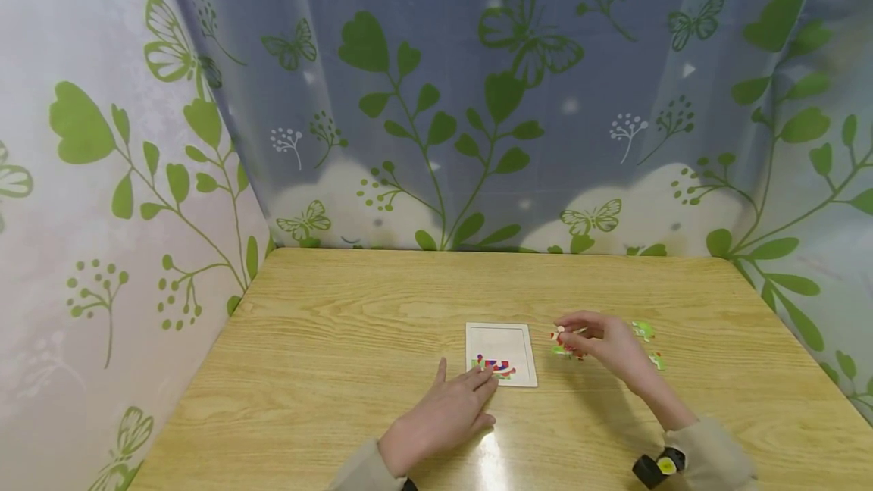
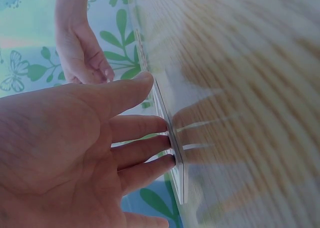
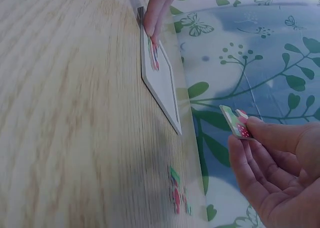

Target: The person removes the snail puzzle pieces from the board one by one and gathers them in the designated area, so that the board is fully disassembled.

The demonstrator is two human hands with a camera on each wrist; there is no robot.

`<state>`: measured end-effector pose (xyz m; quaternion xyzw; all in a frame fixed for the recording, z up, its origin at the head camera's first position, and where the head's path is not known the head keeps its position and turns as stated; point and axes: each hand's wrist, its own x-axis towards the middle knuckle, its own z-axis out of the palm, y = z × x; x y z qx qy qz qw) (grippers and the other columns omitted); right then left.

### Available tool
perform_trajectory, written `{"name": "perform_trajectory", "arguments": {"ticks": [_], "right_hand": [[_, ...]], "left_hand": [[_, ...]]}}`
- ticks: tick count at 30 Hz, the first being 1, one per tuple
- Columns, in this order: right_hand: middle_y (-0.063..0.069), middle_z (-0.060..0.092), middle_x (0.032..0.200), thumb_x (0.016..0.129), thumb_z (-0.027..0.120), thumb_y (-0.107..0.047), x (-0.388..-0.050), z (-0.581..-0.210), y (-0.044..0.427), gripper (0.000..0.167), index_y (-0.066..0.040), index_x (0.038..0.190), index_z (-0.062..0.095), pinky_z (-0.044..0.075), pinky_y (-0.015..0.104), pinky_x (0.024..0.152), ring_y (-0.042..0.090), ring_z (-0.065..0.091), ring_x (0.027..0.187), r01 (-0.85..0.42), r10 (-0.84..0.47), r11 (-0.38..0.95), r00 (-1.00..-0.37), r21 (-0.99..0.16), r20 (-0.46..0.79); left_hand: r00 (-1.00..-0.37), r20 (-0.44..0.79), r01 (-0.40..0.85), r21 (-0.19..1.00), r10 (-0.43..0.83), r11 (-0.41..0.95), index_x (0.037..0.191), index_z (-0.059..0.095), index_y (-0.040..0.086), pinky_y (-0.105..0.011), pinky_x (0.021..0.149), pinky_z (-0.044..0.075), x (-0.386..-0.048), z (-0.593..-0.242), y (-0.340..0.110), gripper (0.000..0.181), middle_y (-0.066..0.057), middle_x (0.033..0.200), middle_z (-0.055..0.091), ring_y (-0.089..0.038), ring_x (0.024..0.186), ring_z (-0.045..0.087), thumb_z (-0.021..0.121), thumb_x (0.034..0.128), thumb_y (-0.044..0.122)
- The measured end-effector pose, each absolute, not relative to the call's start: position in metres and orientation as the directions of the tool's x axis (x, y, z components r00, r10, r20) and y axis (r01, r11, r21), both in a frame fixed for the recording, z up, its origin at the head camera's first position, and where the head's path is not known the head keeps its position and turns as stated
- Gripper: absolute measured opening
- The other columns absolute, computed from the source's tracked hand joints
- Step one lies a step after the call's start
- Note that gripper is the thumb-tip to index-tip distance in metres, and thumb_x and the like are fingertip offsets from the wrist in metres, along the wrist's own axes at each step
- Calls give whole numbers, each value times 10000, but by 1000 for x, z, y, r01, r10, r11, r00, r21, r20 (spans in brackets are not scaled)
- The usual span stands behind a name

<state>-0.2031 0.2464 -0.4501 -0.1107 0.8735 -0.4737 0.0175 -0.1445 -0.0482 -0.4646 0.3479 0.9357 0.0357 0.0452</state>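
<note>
A white puzzle tray lies on the table with joined colourful puzzle pieces along its near edge. My left hand rests its straight fingertips on those pieces and the tray's near-left part, thumb spread away. To the right of the tray, raised above the table, my right hand pinches a puzzle piece between thumb and fingers. That piece is green and white, with a red dotted patch; the thumb covers part of it.
Green and red loose pieces lie on the table below the right hand. Two more greenish pieces, a far one and a nearer one, lie right of that hand. A patterned curtain hangs behind the wooden table.
</note>
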Motion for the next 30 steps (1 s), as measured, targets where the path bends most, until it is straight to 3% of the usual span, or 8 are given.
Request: {"name": "perform_trajectory", "arguments": {"ticks": [6,10,18,24,30], "right_hand": [[126,746,1031,952,722,-249,-197,-451,266,355,-37,1236,699,567,346,581,155,731,821,-165,-172,549,-982,-819,83],[155,723,1094,968,704,-246,-193,-450,280,374,-18,1263,678,612,367,700,116,714,845,-152,-162,544,-984,-825,75],[180,718,1121,979,691,-226,-184,-447,307,405,30,1291,652,622,348,747,79,712,852,-126,-117,532,-990,-837,75],[68,742,1036,976,695,-217,-178,-448,325,418,69,1275,642,624,345,731,121,724,822,-123,-86,544,-992,-830,90],[-31,749,994,977,693,-204,-173,-448,340,431,101,1274,623,623,331,728,55,713,824,-104,-56,543,-995,-833,87]], "left_hand": [[-753,-62,648,102,655,755,1515,486,133,-632,1169,292,-144,-465,-48,591,-5,1587,423,-161,1460,400,586,1008,420],[-752,-56,650,98,656,753,1513,490,134,-635,1166,294,-144,-464,-48,590,0,1584,428,-159,1459,402,592,1005,417],[-752,-52,650,113,658,752,1508,495,124,-641,1163,293,-144,-464,-48,585,-12,1581,434,-172,1456,408,595,1005,406],[-757,-63,641,121,651,758,1515,484,134,-638,1170,283,-144,-463,-48,592,-4,1583,430,-172,1461,399,597,1002,407],[-756,-60,643,117,652,757,1514,486,136,-639,1168,287,-144,-463,-48,592,-6,1580,434,-176,1459,404,597,1002,411]]}}
